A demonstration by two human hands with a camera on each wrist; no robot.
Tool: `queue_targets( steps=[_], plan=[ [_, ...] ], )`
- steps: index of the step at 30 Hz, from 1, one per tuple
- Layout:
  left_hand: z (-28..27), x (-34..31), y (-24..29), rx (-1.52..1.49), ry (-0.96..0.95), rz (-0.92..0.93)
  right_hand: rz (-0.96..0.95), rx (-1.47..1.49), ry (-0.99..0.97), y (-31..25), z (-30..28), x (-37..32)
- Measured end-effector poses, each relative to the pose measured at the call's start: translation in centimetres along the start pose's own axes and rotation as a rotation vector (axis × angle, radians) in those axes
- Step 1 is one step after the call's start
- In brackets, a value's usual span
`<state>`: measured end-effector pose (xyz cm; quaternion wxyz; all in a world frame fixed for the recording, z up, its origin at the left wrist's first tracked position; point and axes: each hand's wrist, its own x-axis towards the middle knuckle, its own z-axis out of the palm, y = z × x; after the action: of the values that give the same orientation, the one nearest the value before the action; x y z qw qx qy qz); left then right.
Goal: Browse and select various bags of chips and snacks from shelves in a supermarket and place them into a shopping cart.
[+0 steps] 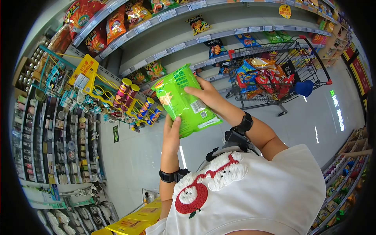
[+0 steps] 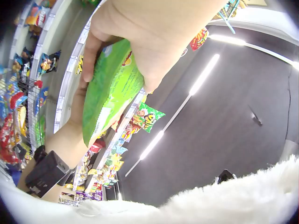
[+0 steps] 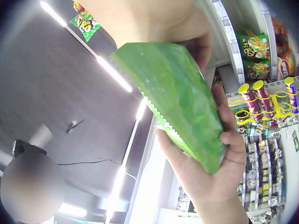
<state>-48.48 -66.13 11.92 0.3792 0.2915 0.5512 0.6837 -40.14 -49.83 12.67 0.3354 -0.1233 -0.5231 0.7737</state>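
A bright green snack bag [image 1: 184,103] is held between both hands in the head view, its barcode side facing up. The left hand [image 1: 171,132] grips its near left edge, thumb on the printed face. At the far right edge the right hand [image 1: 207,95] holds it, thumb also over the face. In the left wrist view the left hand [image 2: 135,32] curls round the bag [image 2: 112,88], with the right hand behind. From the right wrist view the crinkled bag [image 3: 173,93] rests in the left hand's palm, and the right hand [image 3: 159,21] grips its other edge.
A shopping cart [image 1: 270,74] filled with snack bags stands at the right by the shelves. Shelf rows [image 1: 168,49] with scattered bags run across the top. A yellow rack [image 1: 117,98] with canisters hangs at the left, beside racks of small goods [image 1: 58,137].
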Motion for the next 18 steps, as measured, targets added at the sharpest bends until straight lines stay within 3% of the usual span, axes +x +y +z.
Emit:
queue_targets(
  steps=[5,18],
  plan=[
    [-1.2,-1.3,0.3,-0.047,0.005,-0.028,0.054,-0.072,-0.018,0.7,1.0,-0.9],
    [-5.5,-5.7,0.8,-0.069,-0.131,-0.164,-0.224,-0.241,-0.084,0.3,5.6,-5.7]
  ],
)
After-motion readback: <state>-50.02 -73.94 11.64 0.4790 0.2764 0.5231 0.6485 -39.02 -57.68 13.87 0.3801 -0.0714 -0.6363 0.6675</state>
